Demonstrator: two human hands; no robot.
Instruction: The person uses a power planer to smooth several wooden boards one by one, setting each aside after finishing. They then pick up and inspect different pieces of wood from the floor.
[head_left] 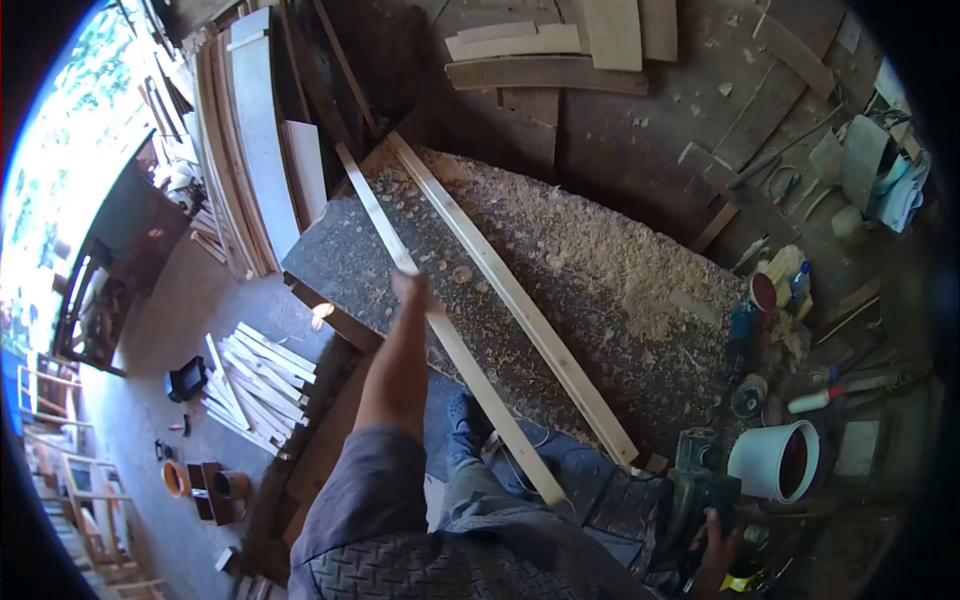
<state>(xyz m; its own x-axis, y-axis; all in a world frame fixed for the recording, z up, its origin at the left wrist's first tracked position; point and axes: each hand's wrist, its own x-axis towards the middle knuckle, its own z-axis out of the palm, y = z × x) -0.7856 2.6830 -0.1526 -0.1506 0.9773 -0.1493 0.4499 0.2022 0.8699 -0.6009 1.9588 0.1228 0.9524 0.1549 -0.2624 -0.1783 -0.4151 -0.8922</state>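
Observation:
My left hand (pixel 411 290) is closed around a long, pale wooden strip (pixel 470 370), which lies slantwise over the workbench and reaches past its near edge. Beside it, on the bench, rests a second, thicker wooden batten (pixel 520 315), roughly parallel. At the lower right, my right hand (pixel 715 548) has its fingers curled at the dark green electric planer (pixel 705 482); shadow hides part of the grip.
Wood shavings (pixel 640 260) cover much of the workbench (pixel 335 245). A white bucket (pixel 755 463) and an angle grinder (pixel 745 395) are at the right. Cut strips (pixel 260 380) lie on the floor at left, and boards (pixel 265 130) lean behind them.

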